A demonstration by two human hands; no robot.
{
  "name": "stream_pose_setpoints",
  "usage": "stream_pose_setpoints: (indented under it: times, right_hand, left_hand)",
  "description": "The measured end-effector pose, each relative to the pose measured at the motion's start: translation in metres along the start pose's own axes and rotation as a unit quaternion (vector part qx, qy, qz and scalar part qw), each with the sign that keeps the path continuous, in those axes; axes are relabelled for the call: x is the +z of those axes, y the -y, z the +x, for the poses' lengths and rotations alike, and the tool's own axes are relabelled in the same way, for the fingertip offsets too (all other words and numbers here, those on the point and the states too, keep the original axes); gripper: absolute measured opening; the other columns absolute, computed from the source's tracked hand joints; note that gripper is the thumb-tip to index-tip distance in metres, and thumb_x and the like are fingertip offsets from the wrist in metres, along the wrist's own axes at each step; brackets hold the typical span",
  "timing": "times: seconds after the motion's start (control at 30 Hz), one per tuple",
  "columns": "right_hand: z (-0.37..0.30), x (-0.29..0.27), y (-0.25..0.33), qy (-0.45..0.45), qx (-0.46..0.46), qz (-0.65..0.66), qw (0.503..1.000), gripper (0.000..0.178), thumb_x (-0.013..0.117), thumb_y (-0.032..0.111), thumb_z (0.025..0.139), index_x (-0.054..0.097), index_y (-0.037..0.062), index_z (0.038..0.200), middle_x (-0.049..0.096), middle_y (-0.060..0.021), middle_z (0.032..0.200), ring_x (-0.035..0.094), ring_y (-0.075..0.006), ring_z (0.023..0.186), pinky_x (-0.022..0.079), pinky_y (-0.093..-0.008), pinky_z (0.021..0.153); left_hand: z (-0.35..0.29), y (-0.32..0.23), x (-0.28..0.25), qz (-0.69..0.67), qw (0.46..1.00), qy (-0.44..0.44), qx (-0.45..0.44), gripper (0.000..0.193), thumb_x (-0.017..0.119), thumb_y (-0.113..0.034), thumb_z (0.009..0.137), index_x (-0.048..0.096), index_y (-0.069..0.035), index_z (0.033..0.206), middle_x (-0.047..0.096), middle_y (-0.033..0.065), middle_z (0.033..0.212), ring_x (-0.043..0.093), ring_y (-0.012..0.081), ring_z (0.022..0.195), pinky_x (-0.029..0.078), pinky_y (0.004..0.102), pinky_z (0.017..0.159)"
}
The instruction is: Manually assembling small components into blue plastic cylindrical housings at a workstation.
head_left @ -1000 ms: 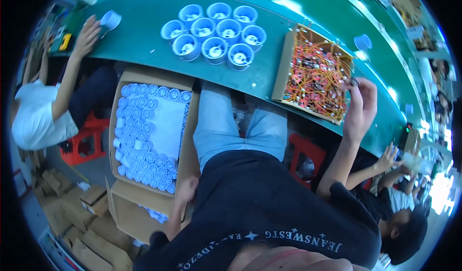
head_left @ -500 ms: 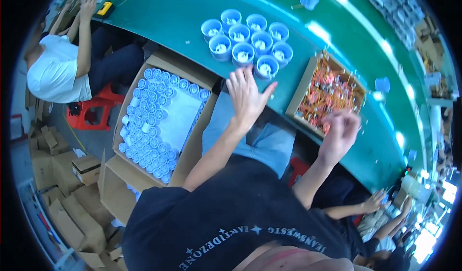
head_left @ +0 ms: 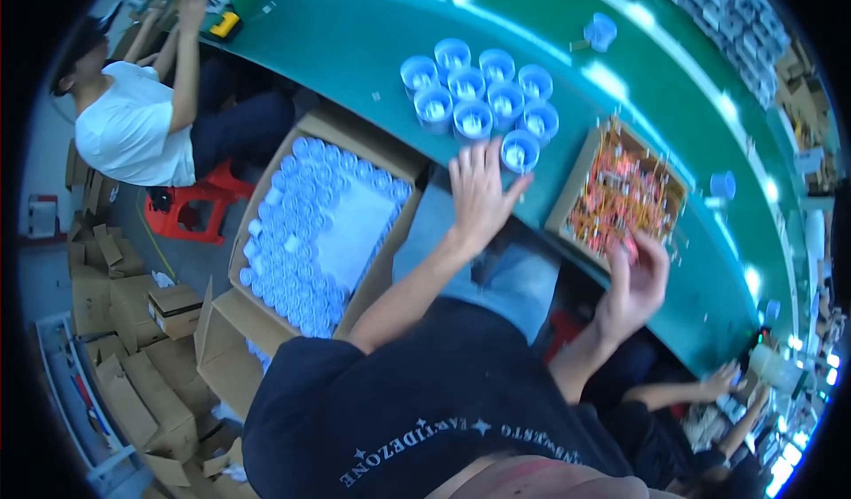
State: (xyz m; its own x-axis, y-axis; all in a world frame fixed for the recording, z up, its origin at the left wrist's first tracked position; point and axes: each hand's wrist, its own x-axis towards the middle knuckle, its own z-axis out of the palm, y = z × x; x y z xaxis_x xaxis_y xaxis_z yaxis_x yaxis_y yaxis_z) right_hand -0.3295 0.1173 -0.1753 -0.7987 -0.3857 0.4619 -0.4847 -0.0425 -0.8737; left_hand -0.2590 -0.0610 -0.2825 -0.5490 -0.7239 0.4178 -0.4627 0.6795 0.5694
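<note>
My left hand [head_left: 480,193] rests at the near side of a cluster of blue round cups, its fingers stretched out and thumb spread. The fingertips lie beside the nearest cup [head_left: 519,152], and I cannot tell whether they touch it. Pale fittings show inside the cups [head_left: 472,120]. My right hand [head_left: 640,282] is at the near edge of a cardboard box [head_left: 572,184] full of small reddish-pink parts with orange wires [head_left: 620,189]. Its thumb and fingers are closed together, with something pinkish at the tips that is too small to name.
A large open carton [head_left: 253,308] of blue round pieces stands left of my lap. Single blue cups [head_left: 601,33] sit farther off on the green table [head_left: 346,51]. A co-worker [head_left: 133,122] sits at far left by a red stool [head_left: 191,211]; another person's hand [head_left: 720,382] shows lower right.
The whole view has shifted, so everything sits farther right and lower. My right hand's fingers have come down to the wired parts at the box's near edge. My left hand stays by the cups.
</note>
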Motion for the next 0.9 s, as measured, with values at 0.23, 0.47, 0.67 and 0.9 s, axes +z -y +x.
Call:
stream_pose_setpoints:
  times: [0.23, 0.47, 0.67, 0.9]
  right_hand:
    - [-0.017, 0.014, 0.017, 0.082, 0.041, -0.028, 0.995, 0.027, 0.073, -0.004, 0.073, 0.064, -0.0052, 0.099, 0.062, -0.0128, 0.093, 0.060, -0.0197, 0.086, 0.047, -0.0269, 0.077]
    - [-0.022, 0.030, 0.025, 0.145, -0.027, -0.046, 0.988, 0.029, 0.078, 0.000, 0.068, 0.066, -0.0032, 0.095, 0.066, -0.0140, 0.089, 0.063, -0.0224, 0.077, 0.049, -0.0285, 0.070]
    - [-0.019, 0.036, 0.024, 0.168, -0.021, -0.093, 0.981, 0.030, 0.079, 0.001, 0.068, 0.067, -0.0027, 0.095, 0.066, -0.0136, 0.089, 0.064, -0.0214, 0.078, 0.050, -0.0297, 0.068]
    - [-0.015, 0.042, 0.032, 0.153, 0.121, 0.035, 0.980, 0.029, 0.074, -0.010, 0.071, 0.065, -0.0058, 0.098, 0.063, -0.0134, 0.096, 0.061, -0.0161, 0.086, 0.048, -0.0248, 0.077]
  left_hand:
    - [-0.012, -0.002, -0.038, -0.389, 0.918, 0.067, -0.047, 0.070, 0.081, -0.015, 0.069, 0.042, -0.002, 0.126, 0.048, 0.0174, 0.129, 0.052, 0.0293, 0.115, 0.042, 0.0395, 0.097]
    - [-0.022, -0.003, -0.073, -0.522, 0.840, 0.142, -0.037, 0.078, 0.078, 0.001, 0.068, 0.034, -0.001, 0.132, 0.044, 0.0194, 0.135, 0.051, 0.0252, 0.122, 0.043, 0.0363, 0.103]
    - [-0.021, 0.001, -0.075, -0.563, 0.808, 0.168, -0.030, 0.074, 0.076, -0.001, 0.070, 0.037, 0.000, 0.133, 0.045, 0.0181, 0.133, 0.051, 0.0258, 0.122, 0.043, 0.0360, 0.102]
    - [-0.011, 0.014, -0.079, -0.686, 0.673, 0.259, -0.094, 0.085, 0.086, -0.020, 0.067, 0.037, -0.003, 0.135, 0.050, 0.0080, 0.125, 0.055, 0.0191, 0.114, 0.046, 0.0315, 0.096]
